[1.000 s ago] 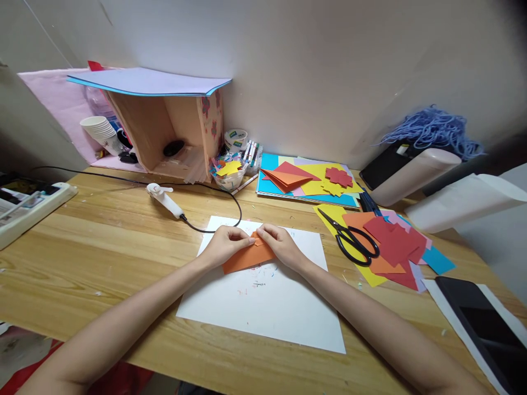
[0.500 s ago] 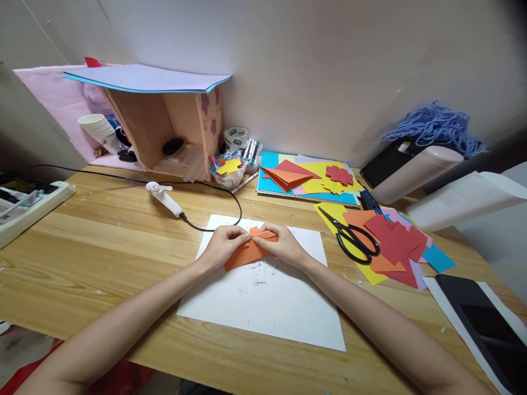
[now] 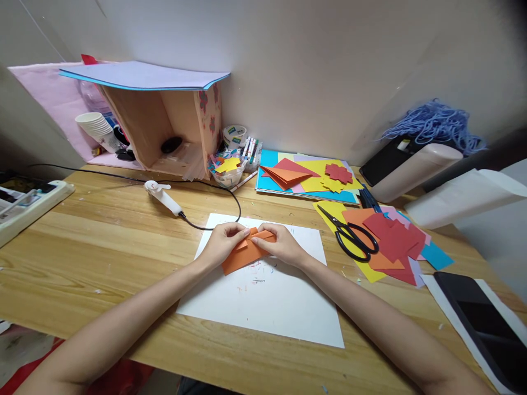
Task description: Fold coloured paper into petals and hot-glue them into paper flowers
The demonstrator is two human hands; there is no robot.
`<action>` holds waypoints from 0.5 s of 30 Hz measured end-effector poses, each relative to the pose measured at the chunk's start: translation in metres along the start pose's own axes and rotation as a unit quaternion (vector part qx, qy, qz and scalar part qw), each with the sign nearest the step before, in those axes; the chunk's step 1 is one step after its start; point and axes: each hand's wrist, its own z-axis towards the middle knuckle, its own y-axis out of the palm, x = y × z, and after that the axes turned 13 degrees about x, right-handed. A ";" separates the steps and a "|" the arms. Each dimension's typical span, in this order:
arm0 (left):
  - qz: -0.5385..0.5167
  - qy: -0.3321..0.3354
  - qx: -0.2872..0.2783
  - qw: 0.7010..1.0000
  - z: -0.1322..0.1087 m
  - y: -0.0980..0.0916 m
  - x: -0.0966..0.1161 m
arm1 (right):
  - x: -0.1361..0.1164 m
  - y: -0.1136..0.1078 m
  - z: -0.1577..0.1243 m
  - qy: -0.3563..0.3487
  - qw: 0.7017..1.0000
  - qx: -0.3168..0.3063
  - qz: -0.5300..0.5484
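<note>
A folded orange paper (image 3: 242, 254) lies on a white sheet (image 3: 267, 296) in the middle of the wooden desk (image 3: 102, 241). My left hand (image 3: 222, 241) pinches its upper left part with closed fingers. My right hand (image 3: 282, 241) presses and grips the raised folds at its upper right. The two hands nearly meet over the paper, and their fingers hide part of the fold.
Black scissors (image 3: 349, 237) lie on loose coloured papers (image 3: 391, 244) to the right. A stack of coloured sheets (image 3: 307, 178) sits further back. A white glue gun (image 3: 162, 197) with a black cord lies to the left. A dark tablet (image 3: 480, 323) is at the right edge, a power strip (image 3: 28, 203) at the left.
My right hand has lifted and folded the paper's upper right corner over toward the left. The view has shifted down slightly. Both hands stay on the orange paper.
</note>
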 end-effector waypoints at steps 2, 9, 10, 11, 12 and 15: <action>-0.014 -0.021 0.003 1.000 0.001 0.000 0.000 | 0.001 0.000 0.000 -0.001 1.000 0.005 0.001; -0.047 -0.045 0.018 0.998 0.002 0.001 -0.001 | 0.001 0.002 0.000 0.000 1.000 0.001 0.005; -0.050 -0.042 0.018 0.998 0.002 0.001 -0.001 | 0.001 0.002 0.000 -0.001 1.000 -0.001 0.007; -0.054 -0.039 0.016 0.998 0.002 0.000 -0.001 | 0.001 0.002 0.000 -0.002 1.000 -0.002 0.009; -0.058 -0.036 0.013 0.998 0.001 0.000 -0.001 | 0.001 0.002 0.000 -0.003 1.000 -0.003 0.010; -0.068 -0.030 -0.003 0.997 0.001 -0.001 -0.001 | 0.001 0.002 0.001 -0.010 1.000 -0.008 0.010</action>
